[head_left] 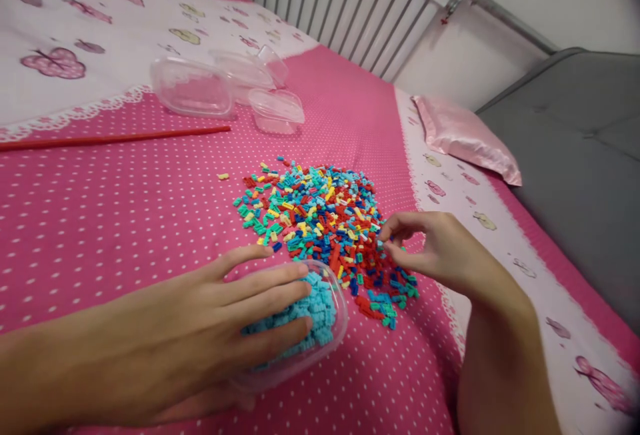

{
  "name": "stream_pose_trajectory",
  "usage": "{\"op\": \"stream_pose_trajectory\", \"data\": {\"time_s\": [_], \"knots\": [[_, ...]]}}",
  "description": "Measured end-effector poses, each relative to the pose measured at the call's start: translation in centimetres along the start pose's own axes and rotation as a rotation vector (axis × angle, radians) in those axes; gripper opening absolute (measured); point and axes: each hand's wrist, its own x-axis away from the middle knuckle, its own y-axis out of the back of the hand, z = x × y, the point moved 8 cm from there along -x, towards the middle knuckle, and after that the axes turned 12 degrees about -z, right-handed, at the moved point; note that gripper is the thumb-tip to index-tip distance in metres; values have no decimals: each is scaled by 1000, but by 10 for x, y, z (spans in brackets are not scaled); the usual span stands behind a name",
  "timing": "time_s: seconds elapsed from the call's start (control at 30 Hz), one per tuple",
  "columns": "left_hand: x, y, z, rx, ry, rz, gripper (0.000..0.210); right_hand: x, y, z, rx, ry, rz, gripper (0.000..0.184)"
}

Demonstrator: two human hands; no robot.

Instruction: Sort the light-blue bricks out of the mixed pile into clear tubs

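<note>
A clear plastic tub (343, 318), partly filled with light blue bricks (323, 308), is placed on the pink bedspread (165, 202), just beside a mixed brick pile (325, 215). The left hand (255, 308) is laid over the tub, its fingers spread across the opening; whether the wall is gripped or merely steadied cannot be told. The right hand (445, 245) is positioned at the pile's right edge, thumb and forefinger brought nearly together; whether a brick is pinched cannot be confirmed. The bricks should be treated as light, stiff and easily dropped, and are best taken singly by opposite sides between fingertips. The tub is judged thin, flexible and smooth; it is best held by its side walls below the rim.
</note>
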Motion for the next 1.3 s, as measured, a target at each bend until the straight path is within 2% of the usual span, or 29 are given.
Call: {"op": "stream_pose_trajectory", "data": {"time_s": [0.1, 0.23, 0.4, 0.57, 0.67, 0.83, 0.97, 1.1, 1.2, 1.3], "knots": [[0, 0, -4, -25, -124, 77, 61, 8, -3, 28, -63, 65, 3, 13], [-5, 6, -4, -47, -121, 68, 61, 21, -14, 68, -101, 190, 44, 13], [-9, 14, -2, 3, -120, 40, 60, 30, -27, 98, -51, 374, -38, 13], [-13, 24, 6, 165, -64, -37, 62, 30, -50, 95, 74, 447, -71, 11], [-10, 22, 9, 199, -43, -58, 63, 30, -55, 90, 140, 445, -80, 8], [-5, 16, 10, 172, -36, -11, 62, 31, -53, 84, 164, 423, -53, 1], [-5, 17, 8, 144, -59, -5, 61, 32, -46, 82, 85, 420, -17, 8], [-5, 16, 9, 148, -64, -14, 61, 33, -46, 80, 100, 407, 35, 20], [-4, 17, 18, 224, -31, -22, 74, 31, -45, 79, 90, 398, 31, 19], [0, 18, 36, 295, 84, -8, 78, 29, -47, 80, 84, 389, 39, 20]]}}
